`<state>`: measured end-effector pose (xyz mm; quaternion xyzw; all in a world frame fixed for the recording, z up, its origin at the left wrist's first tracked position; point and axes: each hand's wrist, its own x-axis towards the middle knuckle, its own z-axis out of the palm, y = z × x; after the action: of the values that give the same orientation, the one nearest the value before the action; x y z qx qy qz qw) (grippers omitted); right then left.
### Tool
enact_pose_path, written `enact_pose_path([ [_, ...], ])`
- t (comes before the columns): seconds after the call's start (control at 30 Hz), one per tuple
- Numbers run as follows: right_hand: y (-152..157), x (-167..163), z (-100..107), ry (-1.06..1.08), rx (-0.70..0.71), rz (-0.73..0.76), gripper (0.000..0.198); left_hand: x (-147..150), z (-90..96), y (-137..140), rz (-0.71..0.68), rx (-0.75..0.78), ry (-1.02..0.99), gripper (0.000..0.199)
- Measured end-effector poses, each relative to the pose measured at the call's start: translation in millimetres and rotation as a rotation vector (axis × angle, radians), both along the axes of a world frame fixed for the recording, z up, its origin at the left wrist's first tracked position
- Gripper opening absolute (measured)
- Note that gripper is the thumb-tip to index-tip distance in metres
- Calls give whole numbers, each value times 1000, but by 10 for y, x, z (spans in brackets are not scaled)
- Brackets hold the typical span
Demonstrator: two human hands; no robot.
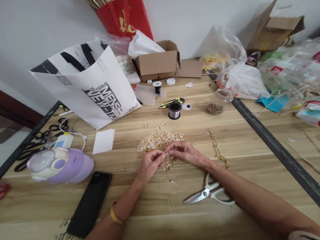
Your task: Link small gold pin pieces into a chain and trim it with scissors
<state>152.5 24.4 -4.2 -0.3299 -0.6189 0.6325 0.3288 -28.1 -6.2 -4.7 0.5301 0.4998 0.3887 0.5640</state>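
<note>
My left hand (152, 164) and my right hand (184, 152) meet over the middle of the table, fingertips pinched close together. Between them is a small silver and gold piece of chain (167, 155), too fine to make out fully; part of it hangs below the fingers. Just behind lies a heap of gold and silver chain bits (159, 136). A thin silver chain (167, 181) rests on the wood in front of my left hand. Scissors with white handles (205, 193) lie near my right forearm, and a thicker gold chain (215, 148) lies beyond that forearm.
A black phone (90, 205) and a purple bottle (64, 165) lie at left, near a white paper bag (90, 89). Behind the heap are a wire spool (174, 111) and a yellow cutter (171, 102). A jar of beads (216, 107) lies right, before plastic bags (242, 79).
</note>
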Motion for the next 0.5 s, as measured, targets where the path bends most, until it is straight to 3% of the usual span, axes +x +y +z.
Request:
enact_pose_path([
  [0.5,-11,-2,5,-24,33,32,27,-3,-6,0,0,17,-3,28],
])
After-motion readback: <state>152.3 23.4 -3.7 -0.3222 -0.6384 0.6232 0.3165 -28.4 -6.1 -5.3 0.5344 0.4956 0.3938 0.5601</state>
